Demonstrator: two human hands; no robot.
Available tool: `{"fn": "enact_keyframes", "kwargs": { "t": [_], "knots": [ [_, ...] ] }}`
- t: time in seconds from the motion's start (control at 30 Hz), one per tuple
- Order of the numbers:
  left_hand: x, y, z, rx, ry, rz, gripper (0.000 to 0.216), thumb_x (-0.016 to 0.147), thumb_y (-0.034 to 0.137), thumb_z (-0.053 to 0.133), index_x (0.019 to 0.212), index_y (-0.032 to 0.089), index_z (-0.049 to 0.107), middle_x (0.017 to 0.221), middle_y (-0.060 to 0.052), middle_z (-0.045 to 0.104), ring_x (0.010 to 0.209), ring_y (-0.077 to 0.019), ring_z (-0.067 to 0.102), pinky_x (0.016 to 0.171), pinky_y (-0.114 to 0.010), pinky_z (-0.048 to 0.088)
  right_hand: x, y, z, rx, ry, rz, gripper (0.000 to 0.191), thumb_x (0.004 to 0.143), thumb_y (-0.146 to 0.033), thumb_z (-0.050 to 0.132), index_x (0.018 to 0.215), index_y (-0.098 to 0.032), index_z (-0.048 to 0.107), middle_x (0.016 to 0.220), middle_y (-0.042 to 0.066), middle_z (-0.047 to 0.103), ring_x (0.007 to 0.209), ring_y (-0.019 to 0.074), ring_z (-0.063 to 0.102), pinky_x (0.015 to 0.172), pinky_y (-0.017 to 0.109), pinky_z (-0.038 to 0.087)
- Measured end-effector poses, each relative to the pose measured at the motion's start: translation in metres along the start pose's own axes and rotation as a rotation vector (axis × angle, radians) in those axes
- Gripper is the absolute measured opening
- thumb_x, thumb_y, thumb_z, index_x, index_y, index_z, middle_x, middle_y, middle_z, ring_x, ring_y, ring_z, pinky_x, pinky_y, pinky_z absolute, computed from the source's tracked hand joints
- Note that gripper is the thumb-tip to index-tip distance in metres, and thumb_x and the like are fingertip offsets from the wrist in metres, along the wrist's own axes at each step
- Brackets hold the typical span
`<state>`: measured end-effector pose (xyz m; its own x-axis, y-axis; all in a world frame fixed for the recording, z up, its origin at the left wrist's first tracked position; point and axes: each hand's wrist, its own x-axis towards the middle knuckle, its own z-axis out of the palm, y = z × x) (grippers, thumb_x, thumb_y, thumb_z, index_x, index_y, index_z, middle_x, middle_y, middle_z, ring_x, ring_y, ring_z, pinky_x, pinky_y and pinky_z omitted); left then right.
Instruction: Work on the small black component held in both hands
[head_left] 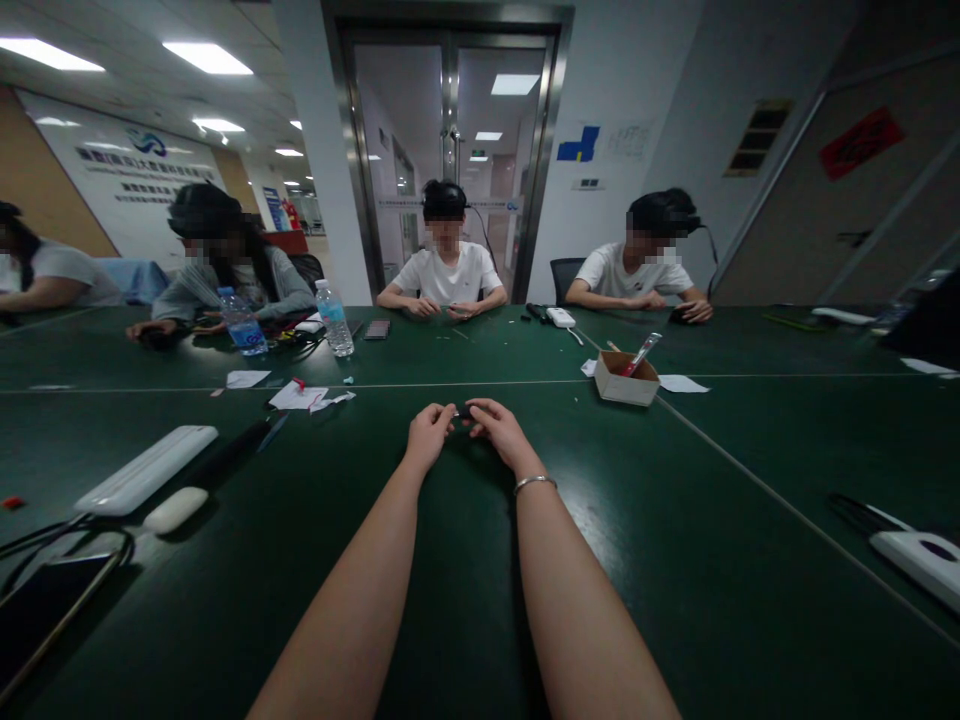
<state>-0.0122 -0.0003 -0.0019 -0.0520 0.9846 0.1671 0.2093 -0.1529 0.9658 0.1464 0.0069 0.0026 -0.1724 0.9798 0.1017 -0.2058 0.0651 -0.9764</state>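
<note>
Over the middle of the green table (465, 560), both my hands meet at a small black object (464, 412) with a bright, metal-looking end on its left. My left hand (429, 436) pinches that bright end between thumb and fingertips. The fingers of my right hand (501, 432) are closed around the black part, and a silver bangle (535, 482) circles the wrist. Because the object is tiny and partly covered by fingers, its exact kind cannot be made out.
A small open box (627, 388) holding a red-and-silver item stands ahead right. Paper scraps (300, 396) and two bottles (334, 320) are ahead left. Near left lie a white power bank (148, 470), a white oval case (176, 511) and a phone (56, 610). Several people sit opposite.
</note>
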Motion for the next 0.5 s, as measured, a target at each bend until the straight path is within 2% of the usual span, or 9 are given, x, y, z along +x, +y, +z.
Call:
{"fn": "enact_keyframes", "kwargs": {
  "t": [0.1,0.2,0.27,0.4,0.5],
  "knots": [
    [0.0006,-0.0008,0.0006,-0.019,0.022,-0.02,0.039,0.083,0.053,0.049,0.08,0.016,0.062,0.07,-0.003,0.061,0.056,-0.011,0.053,0.045,-0.02,0.038,-0.0003,0.0002,0.0,0.0,-0.003,-0.008,0.038,0.069,-0.042,0.074,0.099,-0.019,0.066,0.073,0.001,0.069,0.053,0.0097,0.058,0.057,0.024,0.046],
    [0.0005,-0.0021,0.0008,-0.075,0.015,0.05,0.032,0.078,0.043,0.06,0.099,0.019,0.062,0.09,-0.005,0.065,0.064,-0.0118,0.057,0.047,-0.02,0.04,0.0002,0.0008,-0.0004,0.001,0.012,-0.018,0.038,0.068,-0.041,0.074,0.097,-0.019,0.066,0.074,0.001,0.069,0.053,0.01,0.058,0.057,0.024,0.046],
    [0.0003,-0.003,0.0003,-0.073,-0.008,0.098,0.033,0.076,0.037,0.063,0.103,0.019,0.062,0.096,-0.005,0.065,0.067,-0.0117,0.057,0.05,-0.02,0.042,0.0007,0.0013,-0.0006,0.002,0.018,-0.015,0.039,0.067,-0.042,0.075,0.097,-0.019,0.066,0.073,0.001,0.069,0.054,0.0104,0.059,0.057,0.024,0.046],
    [-0.0003,-0.0025,-0.0007,-0.031,-0.001,0.085,0.025,0.081,0.04,0.057,0.091,0.018,0.063,0.082,-0.004,0.065,0.061,-0.0109,0.055,0.051,-0.021,0.042,0.0013,0.0021,-0.0006,-0.004,0.013,-0.01,0.04,0.067,-0.042,0.074,0.098,-0.019,0.066,0.073,0.001,0.069,0.054,0.0106,0.059,0.057,0.025,0.046],
    [-0.0006,-0.0008,-0.0004,0.009,0.009,0.015,0.032,0.084,0.048,0.052,0.08,0.017,0.063,0.069,-0.002,0.062,0.057,-0.0117,0.053,0.048,-0.022,0.04,0.0014,0.0025,-0.0004,-0.011,0.003,-0.011,0.039,0.068,-0.042,0.074,0.099,-0.019,0.066,0.073,0.001,0.069,0.053,0.0103,0.058,0.057,0.025,0.046]
  ]
}}
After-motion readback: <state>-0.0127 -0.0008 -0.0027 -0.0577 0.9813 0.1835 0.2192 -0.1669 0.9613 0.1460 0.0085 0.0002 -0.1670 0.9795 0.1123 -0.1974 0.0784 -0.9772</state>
